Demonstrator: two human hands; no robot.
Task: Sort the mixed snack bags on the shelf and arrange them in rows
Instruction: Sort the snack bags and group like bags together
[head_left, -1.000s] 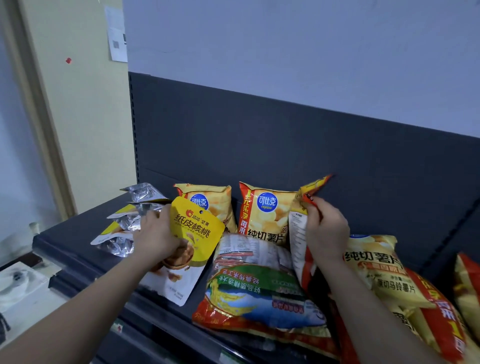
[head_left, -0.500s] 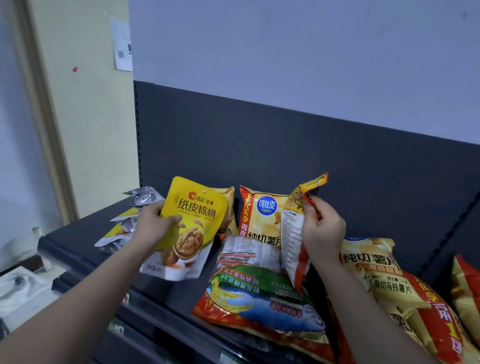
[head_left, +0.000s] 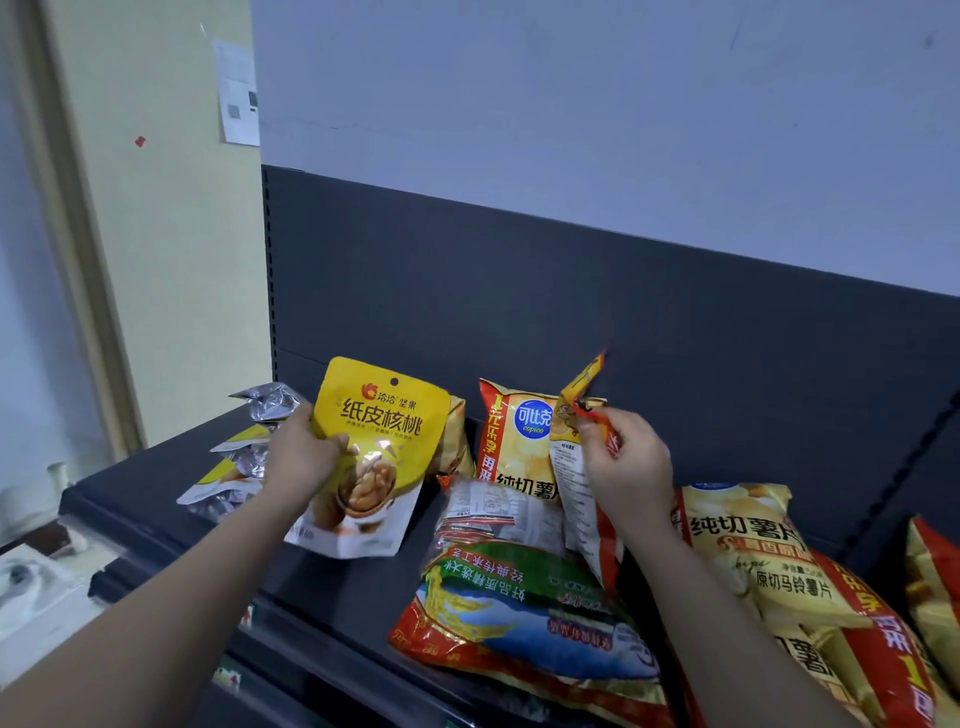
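Observation:
My left hand (head_left: 301, 457) grips a yellow walnut pouch (head_left: 382, 415) by its left edge and holds it upright above the dark shelf (head_left: 140, 488). My right hand (head_left: 626, 467) pinches the top of a yellow-and-red chip bag (head_left: 571, 483), its printed back facing me. Behind stands another yellow chip bag with a blue logo (head_left: 511, 436). A flat green, blue and red bag (head_left: 530, 608) lies at the front. Silver and yellow pouches (head_left: 234, 467) lie piled at the left.
More yellow-and-red chip bags (head_left: 753, 561) lie heaped at the right, one (head_left: 935, 587) at the frame's edge. The shelf's dark back panel (head_left: 571, 312) rises behind. A bare strip of shelf lies between the walnut pouch and the flat bag. The shelf's left end drops off.
My left hand has lifted the walnut pouch off the shelf and turned it upright. My right hand has kept its hold on the chip bag's top, raising it slightly.

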